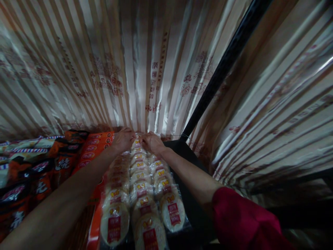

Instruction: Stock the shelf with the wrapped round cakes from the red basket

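Note:
Three rows of clear-wrapped round flat cakes (141, 185) with red and yellow labels lie overlapping on a dark shelf. Both of my arms stretch over them to the back. My left hand (124, 139) is at the far end of the middle row, its fingers bent in around the left edge of the rearmost wrapped cake (137, 142). Opposite it, my right hand (153, 143) has curled fingers on the right edge of that same packet. The fingertips are small and dim, and partly hidden behind the knuckles.
Left of the cakes lie orange packages (95, 147), then orange-and-black bags (65, 161) and white striped packets (28, 149). Pleated printed sheeting (153, 69) hangs close behind. A black post (218, 76) rises from the dark shelf's (182, 149) back corner.

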Demonstrator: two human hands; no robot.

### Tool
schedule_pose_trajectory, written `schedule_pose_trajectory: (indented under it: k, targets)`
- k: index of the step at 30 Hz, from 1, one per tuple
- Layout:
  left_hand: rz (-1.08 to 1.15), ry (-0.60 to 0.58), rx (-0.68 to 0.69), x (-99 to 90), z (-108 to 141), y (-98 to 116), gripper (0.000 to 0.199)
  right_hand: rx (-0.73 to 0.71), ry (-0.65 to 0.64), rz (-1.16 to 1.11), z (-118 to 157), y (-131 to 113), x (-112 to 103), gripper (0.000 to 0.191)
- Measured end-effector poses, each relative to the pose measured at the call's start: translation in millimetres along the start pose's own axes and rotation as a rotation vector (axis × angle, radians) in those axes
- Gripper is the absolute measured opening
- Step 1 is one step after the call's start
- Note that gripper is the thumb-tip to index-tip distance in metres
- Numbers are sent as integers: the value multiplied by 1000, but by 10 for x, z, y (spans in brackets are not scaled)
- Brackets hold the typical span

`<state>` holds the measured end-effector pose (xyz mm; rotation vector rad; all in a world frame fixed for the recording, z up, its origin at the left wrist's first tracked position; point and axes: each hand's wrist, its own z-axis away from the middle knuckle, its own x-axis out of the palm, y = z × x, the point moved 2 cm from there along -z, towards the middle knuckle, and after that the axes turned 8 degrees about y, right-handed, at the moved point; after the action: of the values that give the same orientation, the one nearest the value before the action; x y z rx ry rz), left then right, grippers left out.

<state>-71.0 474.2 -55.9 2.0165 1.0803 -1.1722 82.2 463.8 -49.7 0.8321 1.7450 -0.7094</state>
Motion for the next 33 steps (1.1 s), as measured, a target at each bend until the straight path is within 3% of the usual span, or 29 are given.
schedule_pose_trajectory:
  k: [4, 16, 23, 33]
  targets:
    - [-20, -60, 70, -80, 74, 30, 19, 21, -6, 52, 7, -37, -7, 19]
    - [-62, -136, -61, -92, 84, 49, 19, 111, 2, 68, 7, -29, 14, 20]
    - [-47, -123, -81, -67, 86, 48, 20, 113, 62, 19, 0, 31, 88, 17]
    - [-87, -88, -87, -57, 94, 69, 20, 29, 170, -96, 130, 4, -72, 13]
